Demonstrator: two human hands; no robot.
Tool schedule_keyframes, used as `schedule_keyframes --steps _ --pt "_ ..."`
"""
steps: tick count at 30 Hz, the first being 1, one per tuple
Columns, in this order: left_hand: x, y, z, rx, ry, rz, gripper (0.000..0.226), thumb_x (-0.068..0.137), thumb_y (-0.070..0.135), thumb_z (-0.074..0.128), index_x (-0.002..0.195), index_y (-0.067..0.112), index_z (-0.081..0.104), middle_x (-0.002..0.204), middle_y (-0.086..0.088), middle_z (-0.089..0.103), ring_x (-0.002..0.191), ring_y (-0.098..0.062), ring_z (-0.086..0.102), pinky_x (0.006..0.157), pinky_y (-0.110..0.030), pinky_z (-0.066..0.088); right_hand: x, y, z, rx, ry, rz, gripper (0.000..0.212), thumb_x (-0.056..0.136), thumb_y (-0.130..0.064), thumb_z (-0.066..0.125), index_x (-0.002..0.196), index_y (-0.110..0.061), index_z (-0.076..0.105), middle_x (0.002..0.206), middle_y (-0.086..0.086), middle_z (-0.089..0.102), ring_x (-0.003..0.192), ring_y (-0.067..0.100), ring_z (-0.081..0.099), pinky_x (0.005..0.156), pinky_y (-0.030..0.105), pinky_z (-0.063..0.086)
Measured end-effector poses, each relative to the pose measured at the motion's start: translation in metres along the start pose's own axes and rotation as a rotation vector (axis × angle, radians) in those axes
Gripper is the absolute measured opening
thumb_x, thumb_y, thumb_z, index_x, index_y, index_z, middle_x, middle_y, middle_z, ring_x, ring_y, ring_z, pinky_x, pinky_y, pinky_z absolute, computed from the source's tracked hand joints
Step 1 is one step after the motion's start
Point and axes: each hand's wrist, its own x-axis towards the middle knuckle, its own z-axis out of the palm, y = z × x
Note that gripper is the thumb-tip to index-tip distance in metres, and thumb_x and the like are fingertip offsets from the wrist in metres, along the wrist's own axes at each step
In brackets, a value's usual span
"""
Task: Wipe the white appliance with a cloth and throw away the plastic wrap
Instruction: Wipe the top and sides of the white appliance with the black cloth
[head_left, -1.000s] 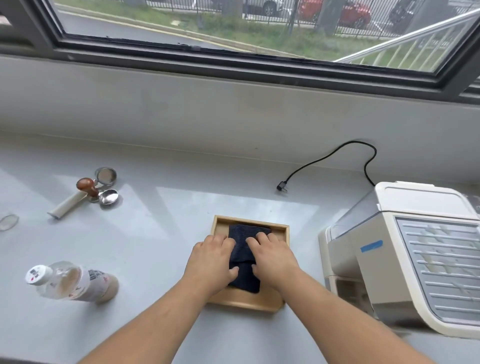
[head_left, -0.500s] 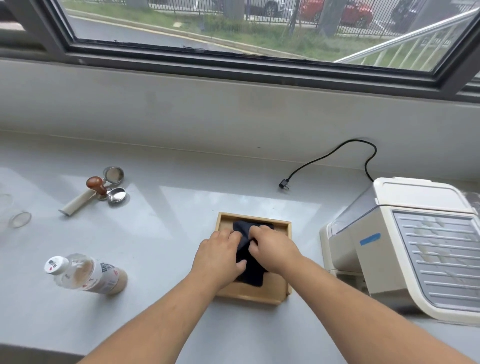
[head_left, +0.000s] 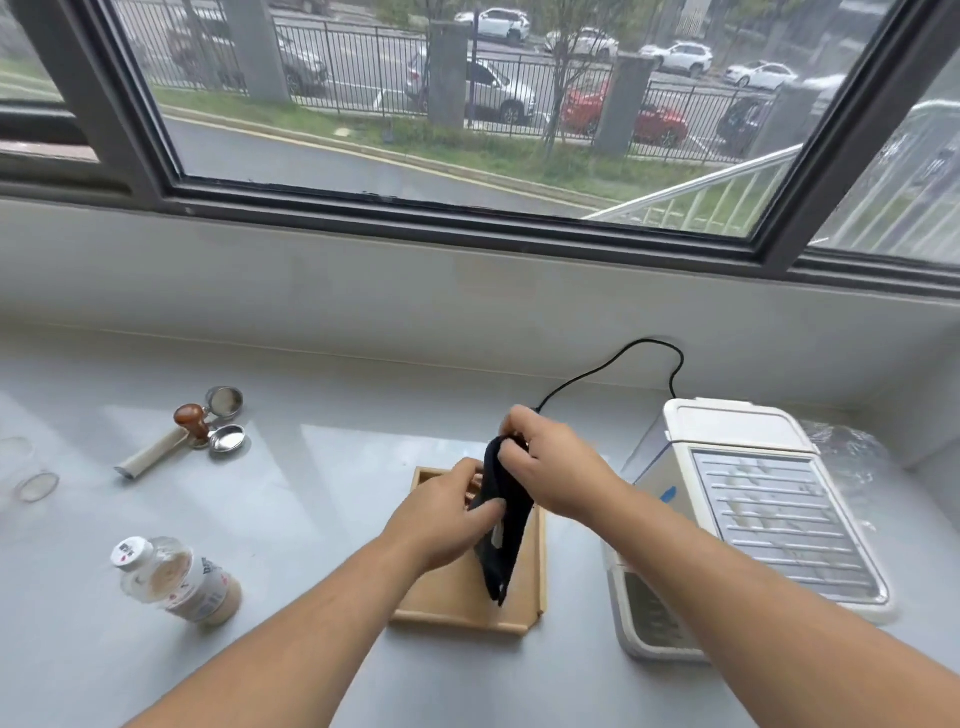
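A dark cloth (head_left: 503, 540) hangs in the air above a shallow wooden tray (head_left: 452, 597) at the middle of the counter. My right hand (head_left: 556, 467) pinches its top edge, and my left hand (head_left: 447, 514) grips its side lower down. The white appliance (head_left: 743, 519) with a grilled top stands just right of the tray. Crinkled clear plastic wrap (head_left: 852, 462) lies behind the appliance at its right.
A black cable (head_left: 613, 366) loops from the appliance along the back wall. At the left lie a wood-knobbed tamper (head_left: 191, 421), two metal filter baskets (head_left: 224, 401) and a white handle. A capped drink bottle (head_left: 176, 579) lies front left. A clear glass (head_left: 31, 475) stands at the far left edge.
Both hands have lifted the cloth up out of the tray, where it lay folded flat; it now hangs unfolded. The view has tilted up toward the window.
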Motion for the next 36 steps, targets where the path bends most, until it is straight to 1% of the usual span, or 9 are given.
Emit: schedule_keyframes --steps 4,8,11,16,21,24,28,33,36 --pt "-0.003 0.031 -0.012 0.003 0.041 0.059 0.028 0.078 0.071 0.055 0.101 0.054 0.052 0.093 0.026 0.071 0.091 0.002 0.066 0.079 -0.037 0.058 -0.003 -0.019 -0.032 0.021 0.045 -0.035 0.005 0.090 -0.031 0.047 0.086 -0.033 0.048 0.069 -0.005 0.061 0.065 0.016 0.055 0.057 0.034 0.044" --pt "-0.004 0.057 -0.034 0.104 0.101 0.099 0.024 0.080 0.055 0.050 0.100 0.043 0.055 0.089 0.021 0.072 0.086 -0.007 0.068 0.074 -0.042 0.059 -0.008 -0.035 -0.061 -0.026 0.067 -0.088 0.003 0.090 -0.028 0.048 0.088 -0.029 0.049 0.069 -0.005 0.061 0.066 0.019 0.055 0.061 0.039 0.048" --pt "-0.004 0.072 -0.054 0.181 0.131 0.114 0.024 0.077 0.040 0.050 0.101 0.044 0.050 0.091 0.018 0.070 0.082 -0.014 0.067 0.069 -0.038 0.057 -0.011 -0.041 -0.083 -0.057 0.111 -0.109 0.003 0.090 -0.026 0.048 0.088 -0.027 0.048 0.068 -0.004 0.060 0.063 0.020 0.055 0.058 0.038 0.046" --pt "0.000 0.096 -0.089 0.244 0.300 0.098 0.016 0.084 0.036 0.044 0.092 0.032 0.058 0.083 0.011 0.068 0.082 -0.024 0.063 0.067 -0.036 0.054 -0.016 -0.041 -0.118 -0.071 0.220 -0.096 0.005 0.089 -0.030 0.047 0.089 -0.029 0.052 0.068 -0.003 0.062 0.063 0.018 0.058 0.053 0.034 0.043" --pt "0.005 0.134 -0.110 -0.073 0.270 0.086 0.024 0.082 0.027 0.047 0.089 0.036 0.068 0.084 0.014 0.073 0.085 -0.012 0.067 0.075 -0.038 0.060 -0.023 -0.031 -0.130 -0.091 0.173 -0.022 0.012 0.092 -0.029 0.046 0.101 -0.029 0.052 0.081 -0.007 0.064 0.071 0.016 0.061 0.059 0.036 0.048" --pt "0.006 0.158 -0.106 -0.187 0.250 0.115 0.024 0.085 0.022 0.051 0.090 0.035 0.070 0.085 0.005 0.075 0.083 -0.020 0.069 0.078 -0.045 0.060 -0.028 -0.026 -0.131 -0.090 0.102 0.031 0.029 0.092 -0.023 0.044 0.120 -0.030 0.049 0.094 -0.002 0.065 0.079 0.017 0.063 0.068 0.039 0.054" --pt "0.006 0.190 -0.094 -0.340 0.214 0.165 0.029 0.089 0.013 0.050 0.097 0.033 0.068 0.089 -0.013 0.076 0.079 -0.033 0.070 0.077 -0.046 0.059 -0.036 -0.018 -0.131 -0.047 0.012 0.061 0.053 0.088 -0.025 0.051 0.139 -0.034 0.040 0.088 -0.003 0.066 0.076 0.015 0.064 0.061 0.032 0.048" --pt "0.003 0.234 -0.078 -0.541 0.168 0.225 0.035 0.091 0.005 0.047 0.089 0.028 0.073 0.076 -0.004 0.069 0.069 -0.015 0.061 0.059 -0.023 0.050 -0.044 -0.006 -0.136 0.059 0.014 0.061 0.050 0.082 -0.037 0.059 0.130 -0.040 0.044 0.095 -0.007 0.071 0.080 0.013 0.070 0.065 0.032 0.056" --pt "0.002 0.252 -0.069 -0.583 0.177 0.248 0.024 0.082 0.016 0.052 0.088 0.025 0.073 0.077 -0.004 0.068 0.069 -0.016 0.060 0.062 -0.026 0.050 -0.047 0.005 -0.155 0.049 0.111 0.051 0.030 0.085 -0.034 0.058 0.115 -0.034 0.055 0.096 -0.005 0.073 0.086 0.020 0.070 0.078 0.043 0.060"
